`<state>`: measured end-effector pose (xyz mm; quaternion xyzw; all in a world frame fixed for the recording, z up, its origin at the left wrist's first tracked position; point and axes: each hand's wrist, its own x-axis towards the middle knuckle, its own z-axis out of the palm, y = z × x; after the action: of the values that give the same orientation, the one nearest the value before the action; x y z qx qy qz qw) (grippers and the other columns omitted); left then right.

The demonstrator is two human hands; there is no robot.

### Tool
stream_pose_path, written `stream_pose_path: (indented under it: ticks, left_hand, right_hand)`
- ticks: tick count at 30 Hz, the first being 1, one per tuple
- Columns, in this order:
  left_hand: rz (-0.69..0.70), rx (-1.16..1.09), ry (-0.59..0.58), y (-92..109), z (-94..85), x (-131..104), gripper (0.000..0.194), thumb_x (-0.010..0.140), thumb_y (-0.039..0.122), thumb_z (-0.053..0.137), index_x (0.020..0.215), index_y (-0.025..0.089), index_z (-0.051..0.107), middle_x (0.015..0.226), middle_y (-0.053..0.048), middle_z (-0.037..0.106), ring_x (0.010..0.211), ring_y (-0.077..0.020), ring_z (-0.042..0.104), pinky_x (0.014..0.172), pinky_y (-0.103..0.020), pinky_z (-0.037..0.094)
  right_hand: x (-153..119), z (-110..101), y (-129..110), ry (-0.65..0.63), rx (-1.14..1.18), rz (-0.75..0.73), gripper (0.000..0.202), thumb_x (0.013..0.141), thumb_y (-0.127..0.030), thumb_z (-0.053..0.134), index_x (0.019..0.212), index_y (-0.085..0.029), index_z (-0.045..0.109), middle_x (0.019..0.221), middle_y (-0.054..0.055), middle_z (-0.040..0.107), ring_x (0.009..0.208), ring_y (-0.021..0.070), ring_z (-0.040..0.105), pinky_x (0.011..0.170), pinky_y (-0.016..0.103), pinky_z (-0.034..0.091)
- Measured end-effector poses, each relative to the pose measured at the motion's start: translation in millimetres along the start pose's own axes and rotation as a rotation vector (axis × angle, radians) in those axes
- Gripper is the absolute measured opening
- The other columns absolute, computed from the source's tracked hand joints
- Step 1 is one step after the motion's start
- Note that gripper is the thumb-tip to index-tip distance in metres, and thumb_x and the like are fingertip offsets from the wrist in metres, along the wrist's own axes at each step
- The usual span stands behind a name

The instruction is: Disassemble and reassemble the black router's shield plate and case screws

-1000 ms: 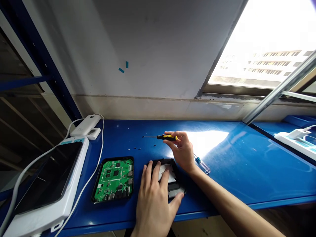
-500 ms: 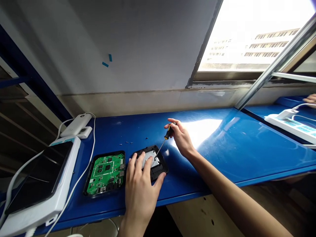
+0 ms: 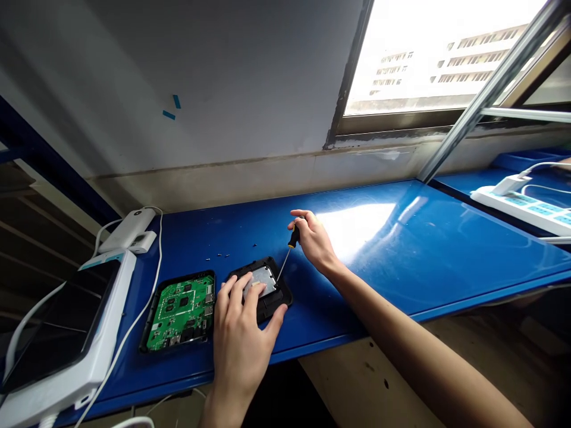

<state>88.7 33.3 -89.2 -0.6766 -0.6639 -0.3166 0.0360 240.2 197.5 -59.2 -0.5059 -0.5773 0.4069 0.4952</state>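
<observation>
My right hand (image 3: pixel 314 241) grips the black and yellow handle of a screwdriver (image 3: pixel 284 264), its thin shaft slanting down to the left. The tip rests at the right edge of a silver metal plate (image 3: pixel 264 278), which sits in a black plastic casing half (image 3: pixel 285 294). My left hand (image 3: pixel 243 333) lies spread over that casing half, fingertips on the plate and thumb by the near right corner. Left of it lies another black casing half holding a green circuit board (image 3: pixel 184 309). Several small dark screws (image 3: pixel 218 255) are scattered on the table behind.
On the left, a white device with a dark screen (image 3: pixel 66 321) stands beside a white box (image 3: pixel 129 230) and a loose white cable (image 3: pixel 154 285). The blue table (image 3: pixel 357 309) has a raised front edge. At the right are a metal post (image 3: pixel 473 107) and a white power strip (image 3: pixel 526 208).
The view has shifted slightly, so everything appears farther left. The screwdriver looks a little more upright, its tip still at the plate's right edge. My left hand stays on the casing half.
</observation>
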Motion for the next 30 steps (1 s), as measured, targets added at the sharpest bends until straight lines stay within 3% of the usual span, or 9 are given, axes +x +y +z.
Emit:
stream_pose_path:
  ticks: [14,30]
  left_hand:
    - [0.034,-0.008,-0.059,2.9,-4.3,1.2,0.031,0.091,0.039,0.067,0.118,0.025,0.071,0.137,-0.01,0.064,0.138,-0.0385,0.045,0.108,-0.062,0.048]
    - [0.069,0.006,-0.038,2.4,-3.9,0.4,0.034,0.093,0.04,0.066,0.122,0.024,0.07,0.135,-0.011,0.065,0.136,-0.0376,0.046,0.107,-0.061,0.049]
  right_hand:
    - [-3.9,-1.4,-7.1,0.025,-0.087,-0.023,0.033,0.092,-0.035,0.042,0.116,-0.021,0.06,0.09,0.003,0.07,0.08,0.018,0.06,0.074,0.031,0.048]
    - [-5.1,-0.4,-8.4,0.037,-0.1,-0.059,0.032,0.092,-0.037,0.044,0.115,-0.021,0.06,0.089,0.003,0.07,0.081,0.0189,0.062,0.074,0.032,0.048]
